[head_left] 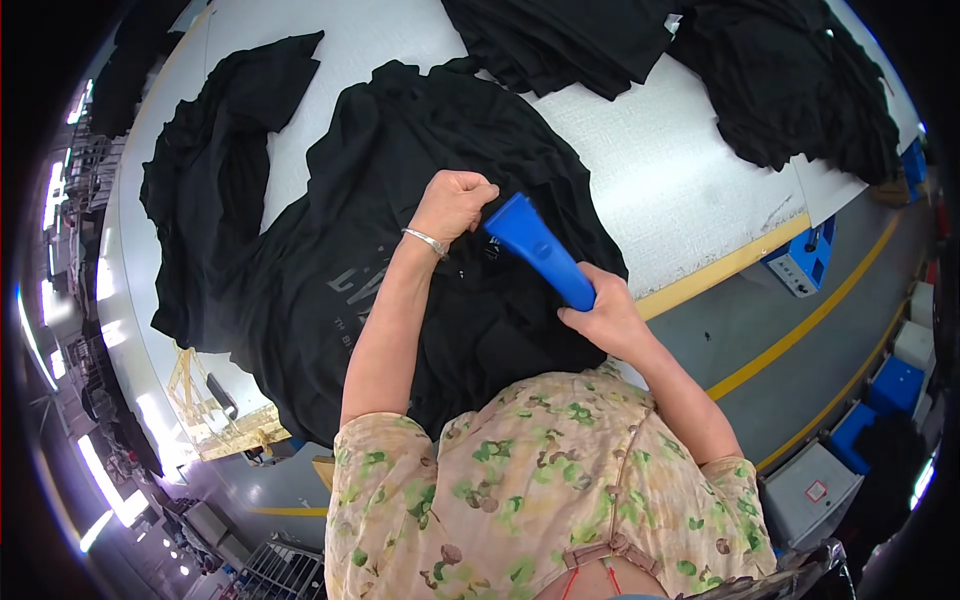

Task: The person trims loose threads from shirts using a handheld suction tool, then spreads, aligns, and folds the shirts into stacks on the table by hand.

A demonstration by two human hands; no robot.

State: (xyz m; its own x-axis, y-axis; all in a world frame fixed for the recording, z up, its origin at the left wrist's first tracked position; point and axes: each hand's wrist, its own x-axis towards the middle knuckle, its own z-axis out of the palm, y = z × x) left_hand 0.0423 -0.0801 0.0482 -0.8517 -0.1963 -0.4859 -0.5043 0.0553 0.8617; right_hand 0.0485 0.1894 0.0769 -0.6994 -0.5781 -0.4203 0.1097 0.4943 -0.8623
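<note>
A large black garment (400,150) with pale printed lettering lies rumpled across the near part of the table. Over it, my left hand (455,205) is closed, thumb and fingers pressed together; what they pinch, if anything, is too small to make out. My right hand (608,310) is wrapped round the narrow end of a blue handheld tool (545,252). The tool's wide head points up and left, close to my left fingertips and apart from them.
More black garments lie at the table's left (225,130), far edge (570,40) and far right (790,80). The pale table (640,150) has a yellowish front edge. A blue and white box (798,265) hangs beneath it. Bins (815,490) stand at right beyond a yellow floor line.
</note>
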